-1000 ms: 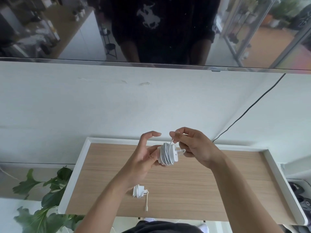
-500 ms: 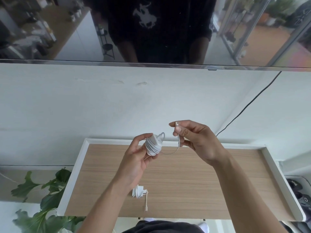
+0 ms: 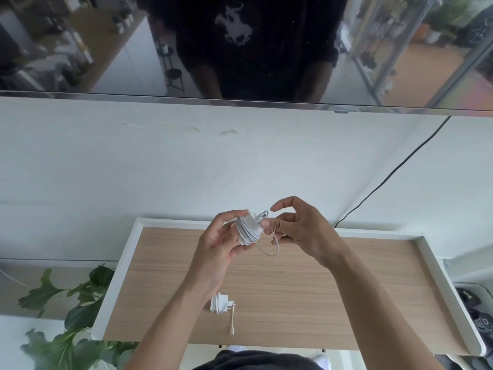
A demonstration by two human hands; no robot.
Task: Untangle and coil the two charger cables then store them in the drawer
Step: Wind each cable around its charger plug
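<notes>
A leafy plant [image 3: 66, 316] fills the lower left corner, beside a wooden tabletop [image 3: 306, 289] with a raised white rim. Above it, the left hand [image 3: 216, 252] curls its fingers round a wound charger [image 3: 248, 228], a white plug with cable wrapped tightly about it, thumb and forefinger gripping its top. Below, near the front edge, a second charger [image 3: 220, 303] lies coiled on the wood. The right hand [image 3: 301, 231] pinches the loose cable tail [image 3: 274, 247] just beside the plug, forefinger lifted and spread apart. A black wire [image 3: 386, 180] runs down the white wall. A dark screen [image 3: 80, 49] overhead reflects a black shirt bearing a white horse-and-rider logo
</notes>
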